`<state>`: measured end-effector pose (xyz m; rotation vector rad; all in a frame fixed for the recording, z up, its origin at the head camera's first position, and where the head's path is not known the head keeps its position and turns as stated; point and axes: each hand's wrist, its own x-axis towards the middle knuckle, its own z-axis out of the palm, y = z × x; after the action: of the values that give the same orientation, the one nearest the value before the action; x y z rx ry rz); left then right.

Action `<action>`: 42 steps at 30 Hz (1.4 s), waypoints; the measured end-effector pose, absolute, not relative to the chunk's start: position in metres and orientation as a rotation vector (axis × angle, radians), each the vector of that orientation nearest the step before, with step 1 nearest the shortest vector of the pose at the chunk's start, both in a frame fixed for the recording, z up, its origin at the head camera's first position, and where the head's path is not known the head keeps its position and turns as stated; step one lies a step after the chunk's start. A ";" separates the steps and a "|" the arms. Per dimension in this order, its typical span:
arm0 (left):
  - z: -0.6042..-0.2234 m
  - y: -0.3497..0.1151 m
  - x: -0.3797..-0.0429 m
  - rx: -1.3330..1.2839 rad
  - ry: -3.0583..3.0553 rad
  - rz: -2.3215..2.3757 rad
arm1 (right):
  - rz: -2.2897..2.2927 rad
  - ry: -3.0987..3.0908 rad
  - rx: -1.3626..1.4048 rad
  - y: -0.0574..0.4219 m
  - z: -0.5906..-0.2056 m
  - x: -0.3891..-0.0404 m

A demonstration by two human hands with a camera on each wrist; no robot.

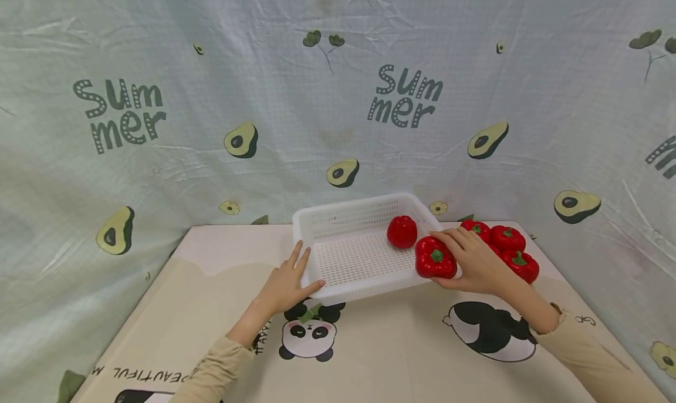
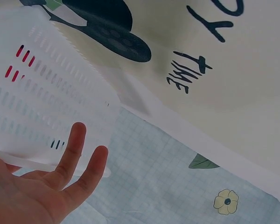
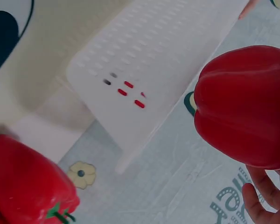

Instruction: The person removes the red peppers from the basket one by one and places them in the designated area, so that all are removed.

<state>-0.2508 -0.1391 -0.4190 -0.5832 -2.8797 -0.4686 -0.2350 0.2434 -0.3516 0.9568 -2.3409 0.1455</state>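
A white perforated plastic basket (image 1: 345,293) stands near the back of the table. My left hand (image 1: 285,284) rests at its left end, fingers straight and spread, with the thumb over the near left rim. In the left wrist view, two straight fingers (image 2: 74,147) show against the basket's outer wall. My right hand (image 1: 472,265) grips a red bell pepper (image 1: 426,267) with a green stem, fingers above and thumb below. This pepper overlaps the basket's right rim in the head view. Another red bell pepper (image 1: 402,233) lies inside, at the basket's right end.
Several red bell peppers (image 1: 520,266) sit together on the table right of the basket, partly behind my right hand and forearm. A printed cover with panda pictures (image 1: 308,335) lies over the table. A cloth with avocado prints (image 1: 338,104) hangs behind and at the sides.
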 end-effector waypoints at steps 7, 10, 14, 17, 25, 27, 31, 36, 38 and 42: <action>-0.419 -0.138 -0.251 -0.595 -2.871 -0.464 | 0.140 -2.345 0.887 0.262 -0.359 -0.222; -0.419 -0.139 -0.252 -0.596 -2.870 -0.461 | 0.135 -2.333 0.887 0.269 -0.360 -0.220; -0.420 -0.139 -0.252 -0.592 -2.876 -0.458 | 0.142 -2.345 0.872 0.279 -0.365 -0.217; -0.420 -0.139 -0.253 -0.587 -2.880 -0.458 | 0.151 -2.389 0.827 0.285 -0.369 -0.214; -0.418 -0.139 -0.252 -0.579 -2.888 -0.464 | 0.122 -2.457 0.708 0.301 -0.378 -0.204; -0.418 -0.139 -0.252 -0.580 -2.888 -0.467 | 0.100 -2.476 0.685 0.306 -0.380 -0.202; -0.419 -0.139 -0.252 -0.586 -2.890 -0.471 | 0.069 -2.533 0.652 0.315 -0.385 -0.199; -0.419 -0.139 -0.253 -0.587 -2.883 -0.481 | 0.056 -2.564 0.643 0.324 -0.389 -0.197; -0.419 -0.139 -0.253 -0.581 -2.887 -0.482 | 0.043 -2.561 0.647 0.328 -0.391 -0.198; -0.419 -0.139 -0.253 -0.580 -2.891 -0.471 | 0.004 -2.525 0.671 0.334 -0.395 -0.200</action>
<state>-0.2527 -0.1393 -0.4186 -0.5802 -2.8906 -0.4714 -0.2001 0.3343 -0.3951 0.6712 -2.5251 0.0038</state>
